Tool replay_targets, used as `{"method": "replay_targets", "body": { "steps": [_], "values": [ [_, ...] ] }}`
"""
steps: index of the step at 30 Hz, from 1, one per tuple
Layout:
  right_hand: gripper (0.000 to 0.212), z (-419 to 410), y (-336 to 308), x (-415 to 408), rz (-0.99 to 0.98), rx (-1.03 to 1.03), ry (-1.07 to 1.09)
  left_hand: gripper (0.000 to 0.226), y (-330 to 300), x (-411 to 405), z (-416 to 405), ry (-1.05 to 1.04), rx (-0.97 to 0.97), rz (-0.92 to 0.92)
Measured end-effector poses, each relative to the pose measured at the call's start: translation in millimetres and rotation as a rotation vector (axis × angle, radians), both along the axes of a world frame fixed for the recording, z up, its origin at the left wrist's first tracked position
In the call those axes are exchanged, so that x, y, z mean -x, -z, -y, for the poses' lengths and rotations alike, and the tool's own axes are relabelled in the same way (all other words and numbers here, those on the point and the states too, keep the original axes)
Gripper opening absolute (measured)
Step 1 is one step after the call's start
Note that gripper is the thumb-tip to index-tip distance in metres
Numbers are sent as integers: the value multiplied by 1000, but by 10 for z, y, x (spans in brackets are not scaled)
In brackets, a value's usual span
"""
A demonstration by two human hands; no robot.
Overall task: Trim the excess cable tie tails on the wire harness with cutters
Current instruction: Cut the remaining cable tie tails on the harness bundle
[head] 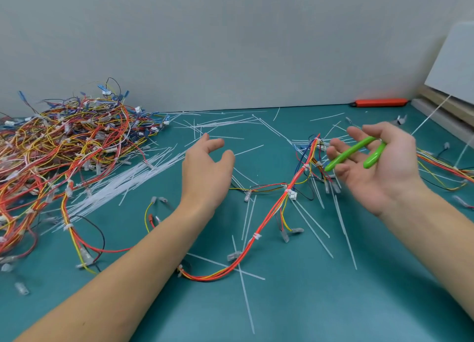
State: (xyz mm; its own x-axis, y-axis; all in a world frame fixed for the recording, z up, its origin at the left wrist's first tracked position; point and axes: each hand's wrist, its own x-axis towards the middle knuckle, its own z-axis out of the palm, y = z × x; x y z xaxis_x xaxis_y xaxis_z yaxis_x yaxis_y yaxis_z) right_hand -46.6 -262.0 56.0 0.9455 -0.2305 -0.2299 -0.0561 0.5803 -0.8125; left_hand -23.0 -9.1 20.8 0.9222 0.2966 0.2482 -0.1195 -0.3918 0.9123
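Far left: heap of harnesses (64,141) on teal mat (307,303). Left hand (205,167) hovers palm down, fingers loose, holding nothing. Centre: wire harness (261,228) w/ untrimmed tie tails (315,228). Right hand (379,167) palm up, green cutters (354,155) across mostly straight fingers; thumb grip unclear

Wire harness (259,235) spread on the teal desk (307,303), green-handled cutters (355,154) held above its far end.

The harness is a bundle of red, orange and yellow wires running from near centre up to the right, bound at intervals by white cable ties (257,236) whose long thin tails (311,226) stick out across the desk; clear-sleeved terminals hang off short branches. The cutters lie across the upturned right palm, handles spread apart, pointing lower left; the blades are hidden.
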Motion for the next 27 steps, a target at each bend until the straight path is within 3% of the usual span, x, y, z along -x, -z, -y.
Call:
{"method": "replay_targets", "body": {
  "steps": [5,11,13,20,24,27],
  "values": [
    [41,-39,20,11,-92,23,-187,31,-58,127,94,132,-128,118],
    [40,-127,36,58,40,-7,-396,36,-64,306,257,666,-143,-65],
    [41,-123,28,64,84,-13,-430,33,-47,315,268,749,-116,-62],
    [44,-104,1,87,240,-10,-537,27,-40,238,182,744,-154,-42],
    [36,-121,-5,101,332,104,-540,13,-3,219,168,653,-328,44],
    [32,-127,-6,111,363,156,-555,9,-16,243,187,606,-336,82]
  ]
}}
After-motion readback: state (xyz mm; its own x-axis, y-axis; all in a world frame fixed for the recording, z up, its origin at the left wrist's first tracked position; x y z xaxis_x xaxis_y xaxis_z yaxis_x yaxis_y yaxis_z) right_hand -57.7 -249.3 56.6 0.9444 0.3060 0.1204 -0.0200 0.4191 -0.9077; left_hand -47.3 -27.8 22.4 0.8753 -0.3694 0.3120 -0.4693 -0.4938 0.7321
